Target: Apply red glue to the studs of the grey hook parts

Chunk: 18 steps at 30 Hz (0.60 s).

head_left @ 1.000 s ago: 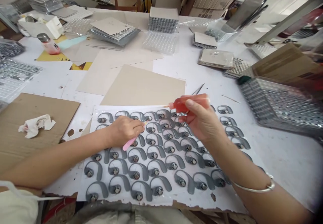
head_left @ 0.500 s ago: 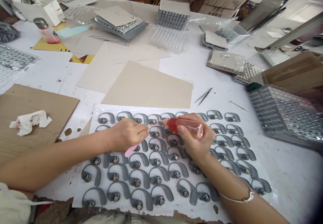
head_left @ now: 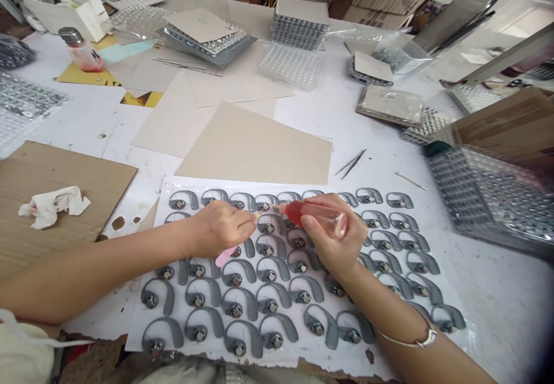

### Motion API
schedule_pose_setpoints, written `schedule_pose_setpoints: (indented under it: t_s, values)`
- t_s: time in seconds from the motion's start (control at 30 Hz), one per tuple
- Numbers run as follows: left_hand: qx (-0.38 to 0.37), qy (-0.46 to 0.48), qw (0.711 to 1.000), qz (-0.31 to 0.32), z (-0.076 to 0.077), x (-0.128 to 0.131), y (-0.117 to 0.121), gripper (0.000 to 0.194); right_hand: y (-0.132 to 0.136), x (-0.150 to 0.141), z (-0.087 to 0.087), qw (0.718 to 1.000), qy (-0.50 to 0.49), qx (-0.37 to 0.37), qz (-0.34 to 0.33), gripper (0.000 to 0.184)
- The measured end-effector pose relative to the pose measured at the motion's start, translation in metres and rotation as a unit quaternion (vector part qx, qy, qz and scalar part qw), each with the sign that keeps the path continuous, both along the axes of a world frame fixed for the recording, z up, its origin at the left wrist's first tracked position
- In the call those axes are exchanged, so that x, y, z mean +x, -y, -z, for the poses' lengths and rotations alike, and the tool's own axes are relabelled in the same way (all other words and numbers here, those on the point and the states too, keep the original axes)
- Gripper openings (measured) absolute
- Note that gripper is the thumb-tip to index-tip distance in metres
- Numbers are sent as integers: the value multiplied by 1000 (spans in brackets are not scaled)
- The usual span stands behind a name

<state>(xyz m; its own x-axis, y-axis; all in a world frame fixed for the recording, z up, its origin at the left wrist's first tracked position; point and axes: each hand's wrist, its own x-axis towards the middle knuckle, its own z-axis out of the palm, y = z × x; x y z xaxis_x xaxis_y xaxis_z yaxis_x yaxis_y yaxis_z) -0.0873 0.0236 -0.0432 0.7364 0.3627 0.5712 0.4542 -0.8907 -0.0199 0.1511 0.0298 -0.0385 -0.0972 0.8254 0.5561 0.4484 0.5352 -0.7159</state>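
Note:
Rows of grey ear-hook earphone parts (head_left: 277, 329), each with a round metal piece and thin wires, lie on a white sheet (head_left: 298, 352). My right hand (head_left: 344, 242) is closed around a small squeeze bottle (head_left: 320, 217) of red liquid, tilted almost flat. Its narrow nozzle points left, close to an ear-hook part (head_left: 264, 204) in the far row; whether it touches cannot be seen. My left hand (head_left: 220, 228) pinches a slim pink tool (head_left: 225, 256), its thin tip near that same part. The fingers cover the tool's middle, so its exact kind is unclear.
Beyond the sheet lie beige cardboard pieces (head_left: 255, 147), tweezers (head_left: 351, 163) and a cotton swab (head_left: 410, 181). Crumpled tissue (head_left: 54, 205) rests on brown cardboard (head_left: 108, 176) at left. Stacked clear trays (head_left: 489, 193) stand at right; a jar of red liquid (head_left: 82, 52) stands far left.
The bottle and my right hand have shifted very slightly left. The pink tool stays in my left hand near the same part; the whole view has moved a little.

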Motion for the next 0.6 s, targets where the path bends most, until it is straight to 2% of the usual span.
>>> schedule_pose_setpoints:
  t_s: [0.47,0.6]
  values:
    - [-12,8,1000,10,0,-1,0,15,-1,-1,-1,998,32,48,-21,10]
    - [-6,-2,1000,8,0,-1,0,18,0,-1,1,999,15,32,-12,13]
